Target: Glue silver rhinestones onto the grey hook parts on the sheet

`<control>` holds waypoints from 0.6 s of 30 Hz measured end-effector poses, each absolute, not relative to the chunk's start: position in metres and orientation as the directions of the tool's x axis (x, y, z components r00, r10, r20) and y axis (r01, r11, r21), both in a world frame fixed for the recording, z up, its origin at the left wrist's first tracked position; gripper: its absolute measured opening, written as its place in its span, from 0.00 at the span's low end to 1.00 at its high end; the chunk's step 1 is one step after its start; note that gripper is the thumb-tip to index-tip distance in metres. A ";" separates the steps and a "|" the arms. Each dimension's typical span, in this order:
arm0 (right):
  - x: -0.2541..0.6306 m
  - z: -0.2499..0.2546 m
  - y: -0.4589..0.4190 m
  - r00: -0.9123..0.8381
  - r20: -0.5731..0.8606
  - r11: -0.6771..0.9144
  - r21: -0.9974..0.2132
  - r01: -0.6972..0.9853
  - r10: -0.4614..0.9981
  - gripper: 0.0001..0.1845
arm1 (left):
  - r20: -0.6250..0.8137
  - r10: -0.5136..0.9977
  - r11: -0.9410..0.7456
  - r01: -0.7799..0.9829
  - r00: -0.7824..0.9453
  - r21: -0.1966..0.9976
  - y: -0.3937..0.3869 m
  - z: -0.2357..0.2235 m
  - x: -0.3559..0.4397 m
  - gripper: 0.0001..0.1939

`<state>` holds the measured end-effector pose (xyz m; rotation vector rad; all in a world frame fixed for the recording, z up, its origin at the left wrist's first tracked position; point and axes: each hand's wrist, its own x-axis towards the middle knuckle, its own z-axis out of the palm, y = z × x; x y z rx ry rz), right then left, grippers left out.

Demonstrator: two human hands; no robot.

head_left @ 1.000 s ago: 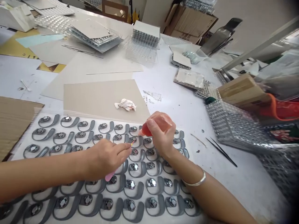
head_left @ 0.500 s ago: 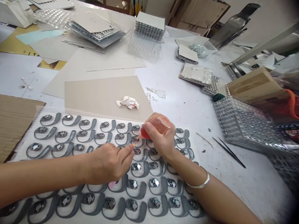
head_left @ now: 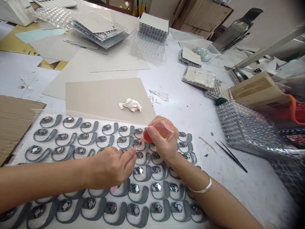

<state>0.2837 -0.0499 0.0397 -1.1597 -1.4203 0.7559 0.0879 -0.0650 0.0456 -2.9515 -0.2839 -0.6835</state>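
My right hand (head_left: pixel 163 140) is wrapped around a soft clear squeeze bottle (head_left: pixel 164 128) of red liquid. It is tilted, with its tip pointing down and left. My left hand (head_left: pixel 115 165) pinches a thin stick with a yellow and pink end (head_left: pixel 137 147), most of it hidden by the fingers. Stick and bottle tip nearly meet over one of the grey curved hook-shaped pieces (head_left: pixel 144 144). Several rows of these pieces, each with a round faceted silver setting, lie on a white sheet (head_left: pixel 95 224). Pink (head_left: pixel 113 189) shows just below my left hand.
A crumpled tissue (head_left: pixel 130 105) with red stains lies on grey cardboard (head_left: pixel 102 95). Black tweezers (head_left: pixel 231 156) and a wooden stick (head_left: pixel 206 143) are at the right. Plastic trays of small beads (head_left: pixel 252 127) stand beyond, near a cardboard box (head_left: pixel 254 86). Stacked trays (head_left: pixel 153 27) stand at the back.
The view has shifted very slightly. Both hands keep almost the same place and grip, with the bottle tip and stick over the same piece.
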 end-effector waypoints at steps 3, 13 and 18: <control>0.284 0.039 -0.050 0.088 0.325 0.301 -0.929 0.215 0.942 0.14 | 0.441 0.154 -0.978 0.200 0.884 -0.060 -0.065 0.047 0.088 0.16; 0.283 0.039 -0.050 0.098 0.350 0.316 -0.912 0.262 0.931 0.15 | 0.416 0.147 -0.979 0.192 0.897 -0.069 -0.065 0.047 0.087 0.16; 0.283 0.040 -0.049 0.101 0.364 0.329 -0.909 0.254 0.926 0.14 | 0.423 0.149 -0.979 0.194 0.894 -0.067 -0.066 0.043 0.086 0.16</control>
